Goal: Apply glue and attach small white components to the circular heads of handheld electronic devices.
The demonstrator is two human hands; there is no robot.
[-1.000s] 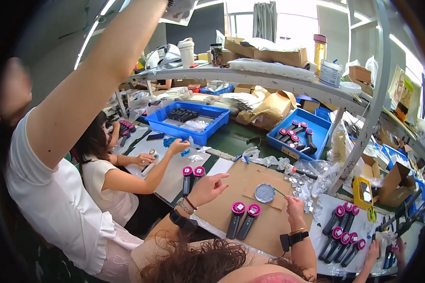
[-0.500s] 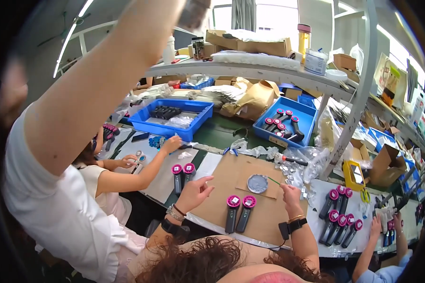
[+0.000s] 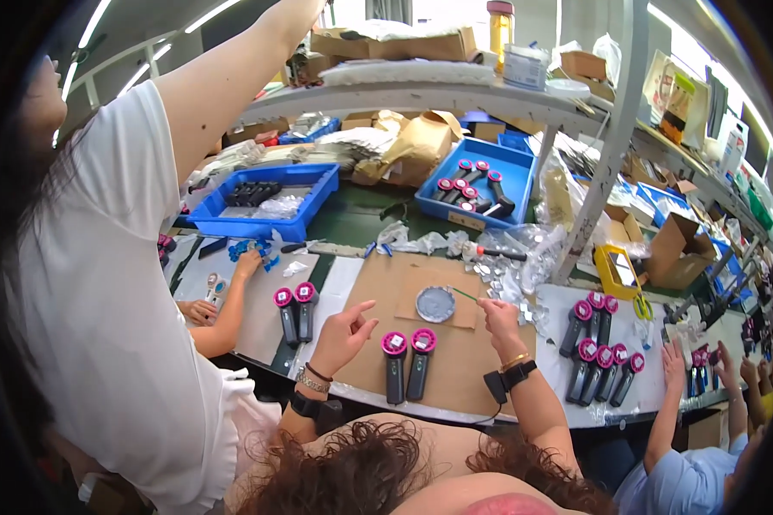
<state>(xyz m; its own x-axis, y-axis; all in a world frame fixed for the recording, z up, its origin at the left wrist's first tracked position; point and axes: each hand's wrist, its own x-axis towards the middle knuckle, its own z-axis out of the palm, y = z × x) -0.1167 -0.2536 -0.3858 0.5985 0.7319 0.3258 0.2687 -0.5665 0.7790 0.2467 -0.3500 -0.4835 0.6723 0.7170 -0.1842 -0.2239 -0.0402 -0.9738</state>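
Observation:
My right hand is closed round a thin green stick, whose tip reaches the right rim of a shallow round dish of grey paste. The dish stands on a small cardboard square laid over a larger brown board. My left hand hovers left of the dish, its fingers apart and nothing in them. Between my hands and nearer to me lie two black-handled devices with pink round heads, a left one and a right one.
More such devices lie at right and at left. Behind are two blue bins, a screwdriver and plastic scraps. A person in white reaches to the shelf; other people work on both sides.
The whole view has shifted, so the bench things appear farther left and higher. The person in white stands more upright, arm still raised. My right hand keeps the stick at the dish.

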